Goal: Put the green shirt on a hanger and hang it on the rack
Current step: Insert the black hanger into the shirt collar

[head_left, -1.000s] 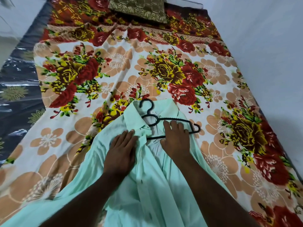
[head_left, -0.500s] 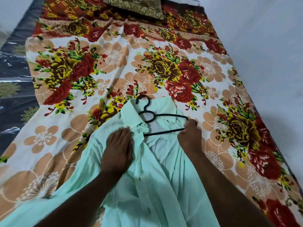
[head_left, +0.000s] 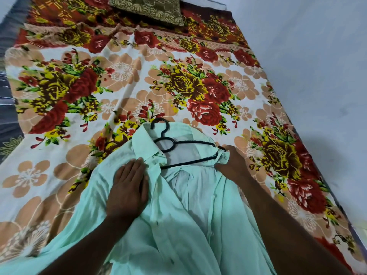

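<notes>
Head view, the only one here: the green shirt (head_left: 178, 215) lies open-fronted on the flowered bedsheet (head_left: 119, 80), collar away from the person, with the black hanger (head_left: 186, 144) laid inside its neck and the hook poking out past the collar. The left hand (head_left: 129, 191) is spread flat, palm down, pinning the shirt's left front panel just below the collar; the hanger's left arm is hidden under the cloth beyond its fingertips. The right hand (head_left: 231, 161) is closed on a bunch of fabric at the hanger's right end, which sits right at its fingertips and looks only half covered. I'd say this is the dressing step, with the second shoulder being worked over the hanger. Next, that cloth wants drawing fully over the tip, then lifting by the hook. No rack is in sight.
</notes>
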